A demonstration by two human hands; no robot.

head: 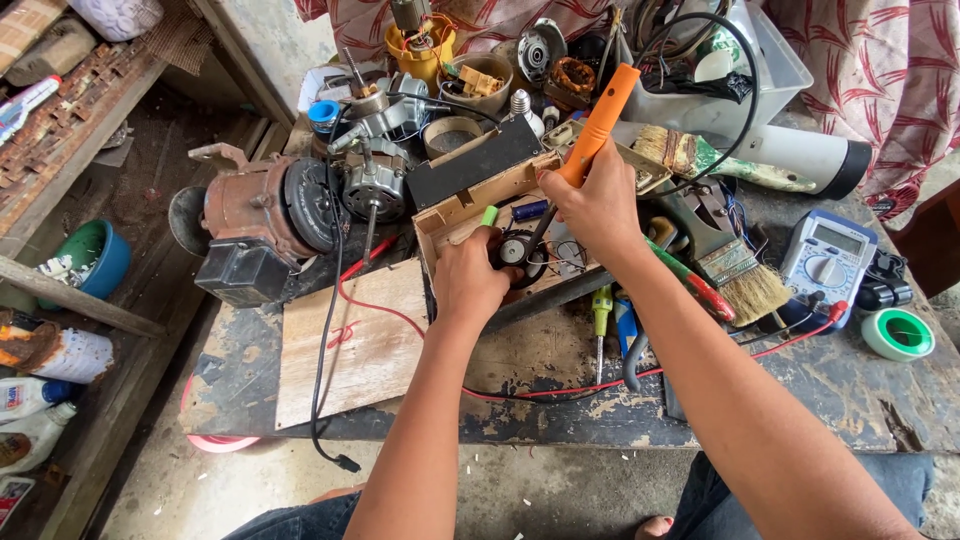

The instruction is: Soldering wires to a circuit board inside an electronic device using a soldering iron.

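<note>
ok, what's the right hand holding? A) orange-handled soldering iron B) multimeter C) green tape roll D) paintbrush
A: the right hand grips the orange soldering iron, tip down into the wooden box; the brush, multimeter and tape lie untouched on the bench.

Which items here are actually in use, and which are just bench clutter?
In use:
right hand gripping the orange-handled soldering iron
left hand steadying the small round part
open wooden box

Lying about:
multimeter
paintbrush
green tape roll
rusty motor
</note>
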